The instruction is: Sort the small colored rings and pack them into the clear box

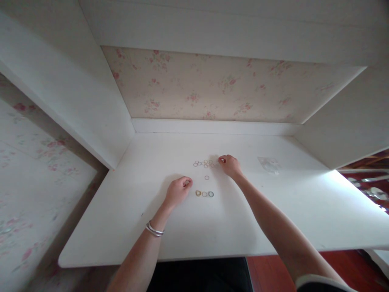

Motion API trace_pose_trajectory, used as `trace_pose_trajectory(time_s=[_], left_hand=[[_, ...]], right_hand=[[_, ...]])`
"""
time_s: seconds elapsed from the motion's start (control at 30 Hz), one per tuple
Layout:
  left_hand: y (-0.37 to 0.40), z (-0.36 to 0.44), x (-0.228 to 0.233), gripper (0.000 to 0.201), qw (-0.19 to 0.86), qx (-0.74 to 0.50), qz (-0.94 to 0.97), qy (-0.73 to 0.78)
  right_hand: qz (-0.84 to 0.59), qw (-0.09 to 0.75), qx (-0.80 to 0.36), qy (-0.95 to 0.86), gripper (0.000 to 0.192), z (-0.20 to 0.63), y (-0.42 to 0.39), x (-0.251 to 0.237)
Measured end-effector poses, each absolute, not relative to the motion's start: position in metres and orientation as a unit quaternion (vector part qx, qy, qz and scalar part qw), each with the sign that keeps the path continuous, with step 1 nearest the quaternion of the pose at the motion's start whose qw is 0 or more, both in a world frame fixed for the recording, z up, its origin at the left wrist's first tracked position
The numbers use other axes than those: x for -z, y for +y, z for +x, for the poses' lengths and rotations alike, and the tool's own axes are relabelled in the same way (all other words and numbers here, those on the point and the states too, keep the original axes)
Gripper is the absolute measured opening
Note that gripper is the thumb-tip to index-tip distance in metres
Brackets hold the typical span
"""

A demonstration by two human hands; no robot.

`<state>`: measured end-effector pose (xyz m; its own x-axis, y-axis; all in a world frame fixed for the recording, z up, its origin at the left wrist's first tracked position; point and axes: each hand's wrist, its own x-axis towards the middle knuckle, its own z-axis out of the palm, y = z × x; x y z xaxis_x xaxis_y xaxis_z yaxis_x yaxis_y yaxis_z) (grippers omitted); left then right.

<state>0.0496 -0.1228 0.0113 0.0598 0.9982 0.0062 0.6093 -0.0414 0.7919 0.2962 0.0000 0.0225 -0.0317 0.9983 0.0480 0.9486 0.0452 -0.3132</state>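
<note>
My right hand (pixel 230 164) is at the right end of a cluster of thin rings (pixel 206 162), its thumb and fingertips pinched together. Whatever may be between those fingertips is too small to make out. My left hand (pixel 178 190) rests low over the table, closer to me, with its fingers curled to the thumb; anything inside is hidden. A single thin ring (pixel 207 177) lies between the hands. Nearer me is a short row: a gold-coloured ring (pixel 198 193), a pale ring (pixel 204 194) and a greenish ring (pixel 211 194).
The white table (pixel 121 227) has a raised back strip and white side panels. A clear plastic bag (pixel 270 165) lies flat to the right of my right hand. An overhead white panel (pixel 227 32) hangs above the flowered back wall.
</note>
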Motion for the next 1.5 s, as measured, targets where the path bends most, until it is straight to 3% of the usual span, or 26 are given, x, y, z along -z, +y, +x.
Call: trace_pose_trajectory(time_s=[0.53, 1.17, 1.5], left_hand=[[-0.120, 0.049, -0.009, 0.029, 0.306, -0.300, 0.664, 0.613], [-0.123, 0.050, -0.002, 0.027, 0.301, -0.300, 0.661, 0.619], [-0.124, 0.049, -0.004, 0.027, 0.289, -0.318, 0.669, 0.607]], right_hand=[[-0.701, 0.061, -0.164, -0.692, 0.025, 0.318, 0.011, -0.016], [-0.657, -0.020, -0.186, -0.730, 0.018, 0.321, -0.068, -0.032], [-0.595, -0.008, -0.230, -0.770, 0.021, 0.298, -0.111, -0.046]])
